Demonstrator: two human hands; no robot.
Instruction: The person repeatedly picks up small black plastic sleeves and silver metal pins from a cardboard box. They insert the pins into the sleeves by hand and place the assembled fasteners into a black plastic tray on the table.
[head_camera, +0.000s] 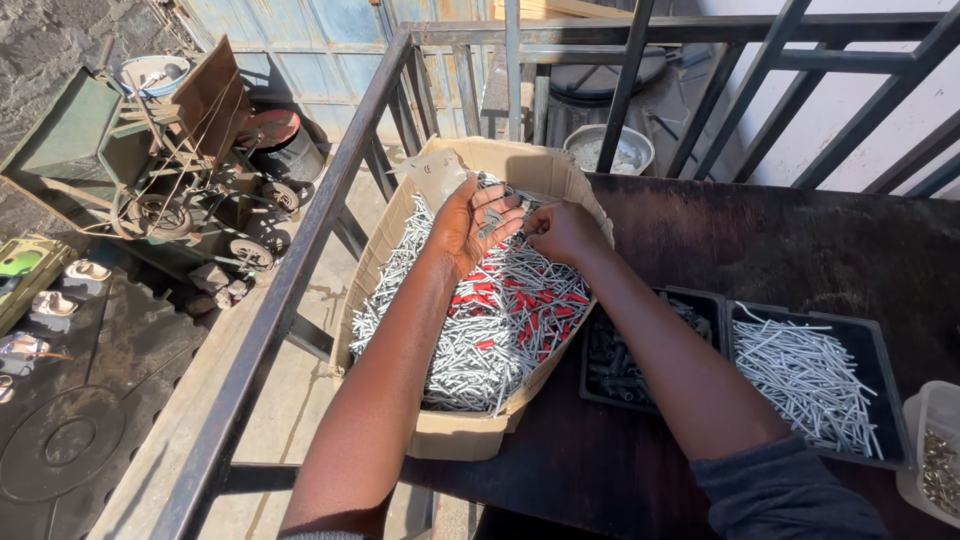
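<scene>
While over the cardboard box (470, 435), left hand (470, 225) cupped open under silver screws (492, 222), right hand's (562, 232) grip pinched, contents unclear.

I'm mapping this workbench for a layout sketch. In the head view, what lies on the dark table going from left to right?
cardboard box of grey fasteners → black tray of dark pieces → black tray of grey fasteners → clear tub at the right edge.

Cardboard box (470, 435) open-topped, on dark table edge, heaped with silvery screws (470, 340) lying every way, red plugs (520, 300) scattered among them. Few screws (490, 222) rest flat in cupped left palm above box; exact count unclear, too small.
</scene>
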